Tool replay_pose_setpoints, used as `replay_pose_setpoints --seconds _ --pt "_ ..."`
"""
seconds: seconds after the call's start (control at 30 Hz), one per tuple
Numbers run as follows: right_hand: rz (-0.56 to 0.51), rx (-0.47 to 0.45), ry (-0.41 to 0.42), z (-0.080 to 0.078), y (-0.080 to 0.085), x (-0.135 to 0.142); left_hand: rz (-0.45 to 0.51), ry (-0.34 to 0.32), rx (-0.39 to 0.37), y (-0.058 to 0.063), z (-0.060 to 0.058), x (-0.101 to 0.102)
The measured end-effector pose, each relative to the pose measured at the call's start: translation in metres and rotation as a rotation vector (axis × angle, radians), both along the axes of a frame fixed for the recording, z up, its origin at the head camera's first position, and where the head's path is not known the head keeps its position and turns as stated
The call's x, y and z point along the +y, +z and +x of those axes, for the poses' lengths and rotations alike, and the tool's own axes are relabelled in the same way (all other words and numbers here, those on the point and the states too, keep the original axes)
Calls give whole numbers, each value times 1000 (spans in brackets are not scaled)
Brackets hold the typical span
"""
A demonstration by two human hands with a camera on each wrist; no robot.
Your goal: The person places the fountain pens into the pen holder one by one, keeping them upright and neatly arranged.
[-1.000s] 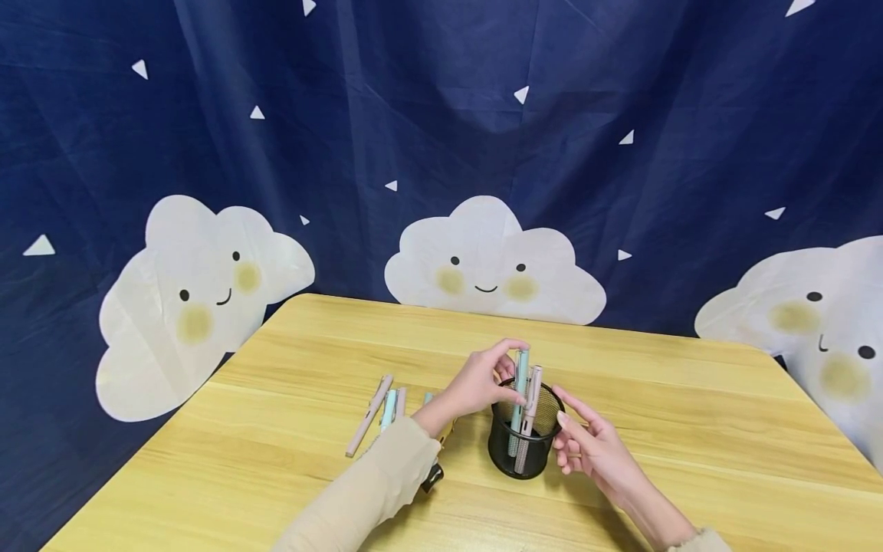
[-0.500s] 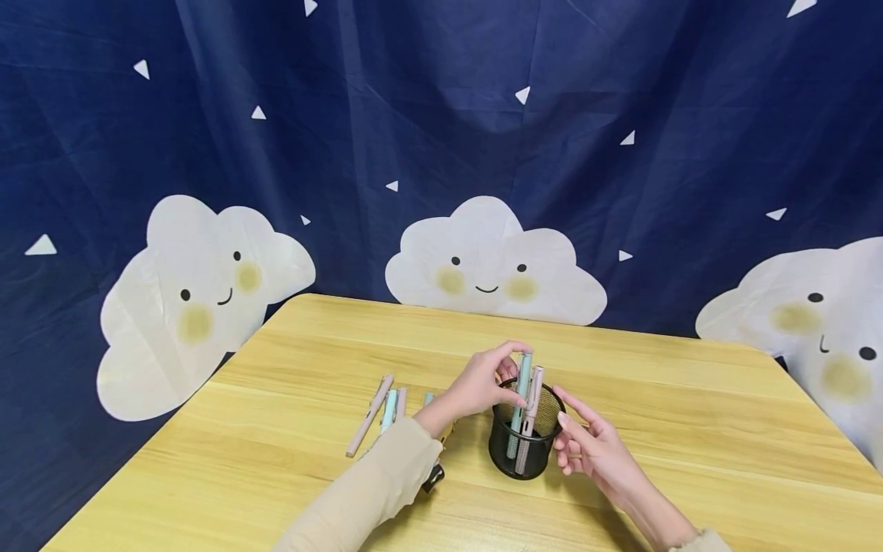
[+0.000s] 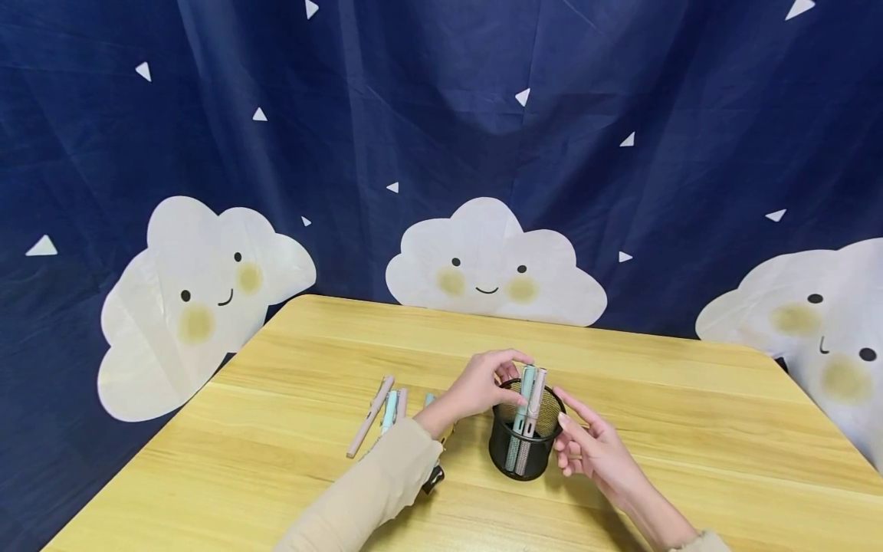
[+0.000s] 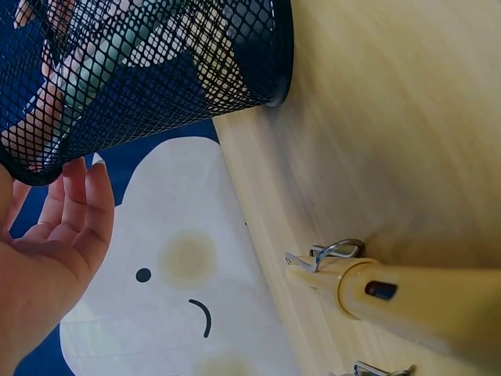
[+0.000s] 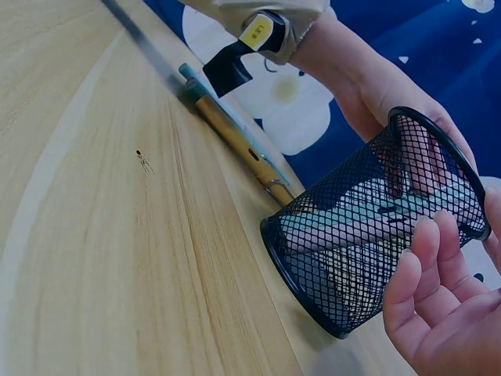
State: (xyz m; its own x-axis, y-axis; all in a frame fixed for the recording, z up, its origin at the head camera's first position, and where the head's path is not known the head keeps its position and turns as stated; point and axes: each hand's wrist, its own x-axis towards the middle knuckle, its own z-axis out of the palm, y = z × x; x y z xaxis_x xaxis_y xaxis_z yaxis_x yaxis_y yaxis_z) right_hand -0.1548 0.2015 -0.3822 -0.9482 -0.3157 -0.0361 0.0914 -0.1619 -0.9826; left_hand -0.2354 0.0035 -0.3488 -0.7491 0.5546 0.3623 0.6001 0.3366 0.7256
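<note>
A black mesh pen holder [image 3: 507,452] stands upright on the table. In it a pale pink pen [image 3: 535,399] leans beside a teal pen [image 3: 523,406], both with clips. My left hand [image 3: 479,387] reaches over the holder's left rim and pinches the upper end of the teal pen between thumb and fingers. Its lower end is down in the holder, seen through the mesh. My right hand [image 3: 596,452] holds the holder's right side, thumb at the rim; in the right wrist view the fingertips [image 5: 427,235] of that hand lie against the mesh.
To the left on the wooden table [image 3: 276,460] lie a pinkish pen [image 3: 369,416], a light teal pen [image 3: 389,410] and another pink one, partly behind my left sleeve [image 3: 375,483]. A yellow pen [image 4: 438,305] lies near the holder. A dark blue cloud-print curtain [image 3: 345,138] hangs behind.
The teal pen has gone lower into the holder, with my left hand's fingers moving down with it; its top is now level with the pink pen's. My right hand has stayed at the holder.
</note>
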Motion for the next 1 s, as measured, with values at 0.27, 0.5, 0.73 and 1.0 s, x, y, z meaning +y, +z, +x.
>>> replay_pose_setpoints --seconds 0.27,0.5,0.73,1.0 --pt "4 -6 5 -1 -1 0 14 -4 4 -4 -3 -1" --pt "-1 3 5 0 -1 0 58 29 -8 -3 -5 -7" --pt "-6 10 10 0 -2 0 34 70 -7 -2 -4 -15" --pt "-16 11 10 0 -2 1 27 96 -8 0 -4 -24"
